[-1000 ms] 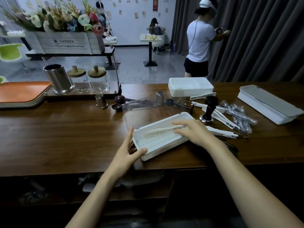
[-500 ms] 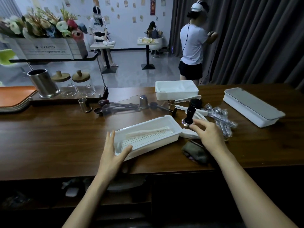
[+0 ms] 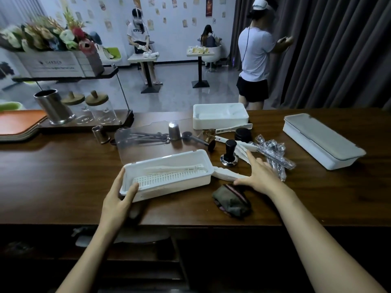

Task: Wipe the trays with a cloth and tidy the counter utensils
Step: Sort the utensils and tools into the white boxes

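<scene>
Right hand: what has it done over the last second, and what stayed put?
The right hand left the inside of the slotted tray and moved right, now lying flat, fingers spread, on the white wrapped utensils. The left hand kept gripping the tray's near-left corner; the cloth lay untouched.

1. Bare wood stretches across the counter (image 3: 53,166) left of the slotted white tray (image 3: 169,190), right up to the near edge.
2. Behind that tray, a clear lid (image 3: 146,149), a metal cup (image 3: 174,131) and scoops (image 3: 196,139) crowd the way.
3. To its right, a black tamper (image 3: 229,150), white sleeved utensils (image 3: 228,175) and a wrapped spoon bundle (image 3: 275,155) block the middle. A folded cloth (image 3: 231,200) lies near the edge.
4. A bare lane runs between the bundle and the lidded white box (image 3: 321,140).
</scene>
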Motion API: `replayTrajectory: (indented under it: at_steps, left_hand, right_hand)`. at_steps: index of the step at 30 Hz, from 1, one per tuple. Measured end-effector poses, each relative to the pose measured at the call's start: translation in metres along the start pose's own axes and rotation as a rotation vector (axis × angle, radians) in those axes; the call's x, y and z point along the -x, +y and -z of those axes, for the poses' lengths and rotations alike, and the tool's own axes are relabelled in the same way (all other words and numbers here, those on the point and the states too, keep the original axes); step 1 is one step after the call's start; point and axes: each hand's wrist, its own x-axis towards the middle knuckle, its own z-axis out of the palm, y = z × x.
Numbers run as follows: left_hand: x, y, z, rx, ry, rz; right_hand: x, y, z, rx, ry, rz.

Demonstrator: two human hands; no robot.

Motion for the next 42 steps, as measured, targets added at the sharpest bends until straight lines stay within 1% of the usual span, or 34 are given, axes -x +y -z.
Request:
replayTrajectory:
  at_steps: [5,8,14,17,21,25,29,33,36,42]
  left_hand:
    - [-0.001,0.005,0.002,0.029,0.014,0.011]
    - [-0.004,0.006,0.005,0.033,-0.028,0.029]
    - [-0.007,0.002,0.009,0.025,-0.081,0.002]
    - [-0.007,0.001,0.01,0.027,-0.079,0.012]
    - [-0.008,-0.002,0.01,0.022,-0.089,0.022]
    - [-0.007,-0.002,0.011,0.028,-0.094,0.032]
    - [-0.006,0.002,0.013,0.011,-0.105,0.017]
    - [-0.005,0.004,0.015,0.009,-0.11,0.008]
    - [-0.007,0.001,0.015,0.001,-0.1,0.026]
    - [-0.01,-0.005,0.014,-0.038,-0.093,0.061]
  right_hand:
    - [0.011,0.008,0.01,-0.108,0.048,0.001]
    - [0.017,0.01,0.019,-0.11,0.083,-0.017]
    - [0.032,-0.007,0.041,-0.186,0.169,0.03]
    - [0.041,-0.029,0.052,-0.223,0.194,0.097]
    - [0.05,-0.073,0.056,-0.299,0.218,0.279]
    - [0.053,-0.134,0.043,-0.481,0.135,0.434]
    - [0.044,-0.19,0.023,-0.538,0.056,0.563]
    - [0.031,-0.231,0.0,-0.568,-0.022,0.621]
    - [0.023,-0.244,-0.02,-0.512,-0.054,0.652]
    - [0.01,-0.233,-0.048,-0.373,-0.166,0.594]
